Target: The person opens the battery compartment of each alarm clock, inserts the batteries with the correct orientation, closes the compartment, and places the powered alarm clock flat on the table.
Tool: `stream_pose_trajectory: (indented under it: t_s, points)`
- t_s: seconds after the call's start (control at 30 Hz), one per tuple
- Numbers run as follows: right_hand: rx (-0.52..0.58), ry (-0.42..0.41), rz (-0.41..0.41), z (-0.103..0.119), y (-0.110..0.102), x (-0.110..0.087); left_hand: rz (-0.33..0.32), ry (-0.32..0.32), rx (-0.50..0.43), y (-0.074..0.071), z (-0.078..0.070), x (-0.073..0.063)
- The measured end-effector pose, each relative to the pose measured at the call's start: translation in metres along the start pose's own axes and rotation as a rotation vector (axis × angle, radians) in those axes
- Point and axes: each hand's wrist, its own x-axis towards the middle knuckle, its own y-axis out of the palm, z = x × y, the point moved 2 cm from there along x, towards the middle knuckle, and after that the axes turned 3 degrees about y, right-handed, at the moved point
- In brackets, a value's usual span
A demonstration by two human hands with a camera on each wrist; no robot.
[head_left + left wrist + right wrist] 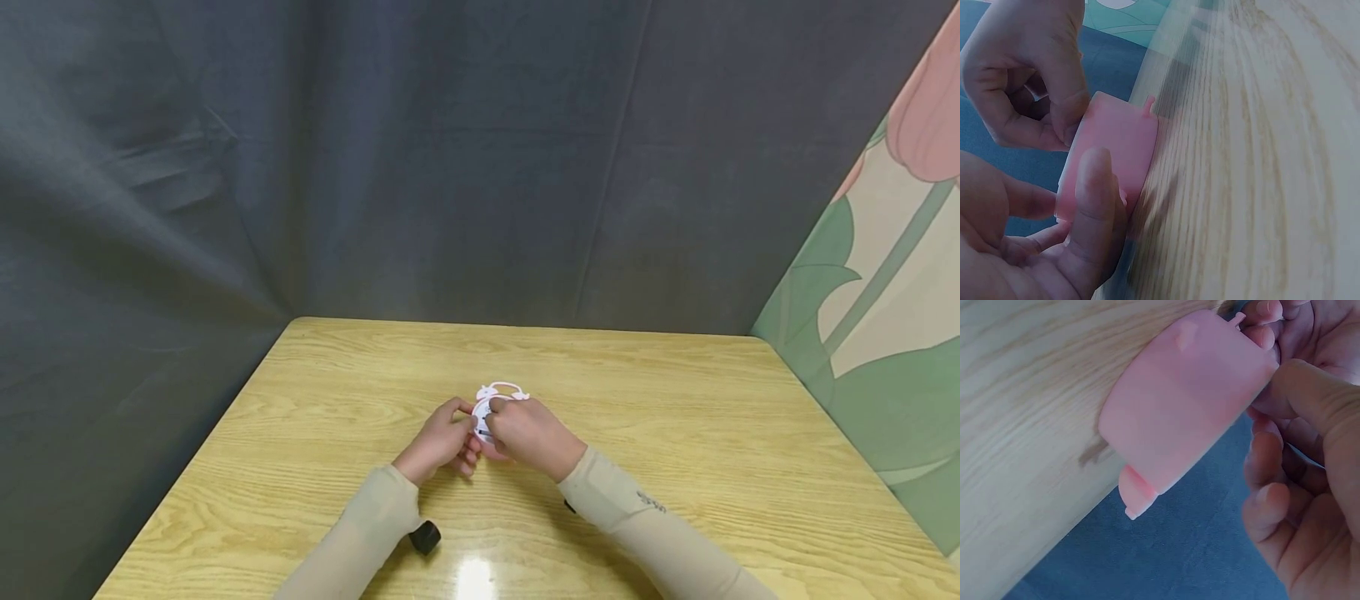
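A pink alarm clock point(493, 452) with a white handle and bells lies flat on the wooden table. Its upward side is whitish with dark marks, partly covered by fingers. My left hand point(442, 442) grips the clock's left side; in the left wrist view a finger lies along its pink side wall point(1124, 134). From the right, my right hand point(536, 437) reaches over the clock with curled fingers. Its thumb and forefinger pinch at the upper side near the edge; whatever lies between the fingertips is hidden. The right wrist view shows the pink casing point(1179, 400) and a bell point(1137, 490).
The wooden table point(337, 383) extends around both hands. A dark curtain point(465, 167) hangs behind and to the left, and a flower-patterned panel point(885, 333) borders the right side. A black device point(426, 537) sits under the left wrist.
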Motion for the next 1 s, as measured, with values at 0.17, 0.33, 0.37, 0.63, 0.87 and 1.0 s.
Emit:
stream_pose_trajectory:
  t_s: [0.17,0.33,0.37,0.63,0.87,1.0]
  points:
    - [0.260,0.207,0.079,-0.010,0.003,-0.005,0.006,0.003,-0.001,-0.001,-0.001,0.000]
    - [0.584,0.676,0.213,-0.026,0.013,-0.012,0.024,-0.008,0.016,-0.001,-0.001,0.001]
    - [0.632,0.744,0.240,-0.029,0.015,-0.014,0.022,-0.009,0.023,-0.001,-0.001,0.001]
    - [1.227,0.871,0.360,-0.044,0.024,-0.027,0.006,-0.027,0.020,0.001,-0.001,0.000]
    - [1.315,0.909,0.399,-0.044,0.023,-0.030,-0.009,-0.036,0.024,0.002,-0.002,0.001]
    - [1.329,0.949,0.388,-0.040,0.024,-0.028,-0.008,-0.036,0.023,0.002,-0.002,0.001]
